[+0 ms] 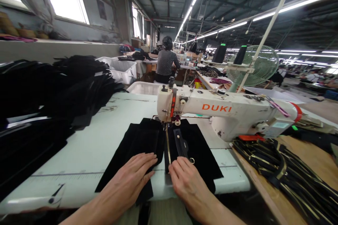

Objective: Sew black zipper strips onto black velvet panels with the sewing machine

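Note:
Under the needle of a white sewing machine (pixel 195 100) lies a gold-toothed zipper (pixel 168 144) on dark tape, running toward me. To its left spreads a black fabric panel (pixel 137 140). My left hand (pixel 132 177) rests flat on that panel, fingers stretched out near its inner edge. Another black panel (pixel 204 151) lies to the right, bearing a dark strip with a snap (pixel 178 136) and a gold ring (pixel 192 161). Over the near end of the zipper, my right hand (pixel 186 175) is closed with fingers bent, gripping the zipper tape; its thumb is mostly hidden.
Black fabric pieces (pixel 39 91) are heaped along the table's left side. Zippers with gold teeth (pixel 285 172) pile on a wooden board (pixel 311 151) at right. Behind the machine stand white bins (pixel 121 68), a fan (pixel 260 65), thread cones (pixel 219 53) and a seated person (pixel 167 61).

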Demonstrator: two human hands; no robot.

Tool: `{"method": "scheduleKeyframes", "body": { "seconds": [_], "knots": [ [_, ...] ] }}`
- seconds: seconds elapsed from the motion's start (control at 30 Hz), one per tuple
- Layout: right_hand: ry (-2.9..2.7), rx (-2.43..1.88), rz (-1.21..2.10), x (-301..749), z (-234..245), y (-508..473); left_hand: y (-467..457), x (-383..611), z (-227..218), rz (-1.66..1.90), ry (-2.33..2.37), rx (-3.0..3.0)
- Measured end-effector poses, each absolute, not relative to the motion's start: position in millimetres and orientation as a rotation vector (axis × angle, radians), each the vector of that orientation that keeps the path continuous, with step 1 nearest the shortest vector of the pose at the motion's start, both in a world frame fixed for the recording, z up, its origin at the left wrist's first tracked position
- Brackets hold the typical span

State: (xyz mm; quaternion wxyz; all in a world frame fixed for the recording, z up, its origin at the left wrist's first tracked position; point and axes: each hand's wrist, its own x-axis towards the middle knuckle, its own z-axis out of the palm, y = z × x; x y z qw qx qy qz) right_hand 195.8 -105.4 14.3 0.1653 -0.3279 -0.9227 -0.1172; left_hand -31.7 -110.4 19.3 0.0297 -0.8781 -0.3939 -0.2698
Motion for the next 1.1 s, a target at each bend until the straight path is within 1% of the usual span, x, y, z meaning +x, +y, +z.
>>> {"method": "scheduleKeyframes", "body": {
  "seconds": [0.13,0.2,0.3,0.47,0.73,0.83,0.97,1.1],
  "knots": [
    [-2.486,-1.156,0.168,202,14,-108,-114,-29,14,-0.857,-1.145,-2.720],
    [-2.434,-1.157,0.291,204,13,-106,-116,-28,11,-0.875,-1.104,-2.713],
    [-2.397,-1.106,0.362,205,12,-106,-119,-25,9,-0.903,-1.040,-2.683],
    [-2.277,-1.085,0.392,200,7,-109,-121,-21,6,-0.883,-0.924,-2.664],
    [-2.157,-1.048,0.222,184,-5,-111,-118,-25,-1,-0.770,-0.834,-2.722],
    [-2.138,-1.072,0.285,187,-4,-113,-118,-25,2,-0.644,-0.791,-2.735],
    [-2.161,-1.227,0.436,198,3,-117,-117,-25,11,-0.541,-0.760,-2.735],
    [-2.241,-1.190,0.382,204,5,-117,-115,-25,13,-0.535,-0.769,-2.779]
  ]
}}
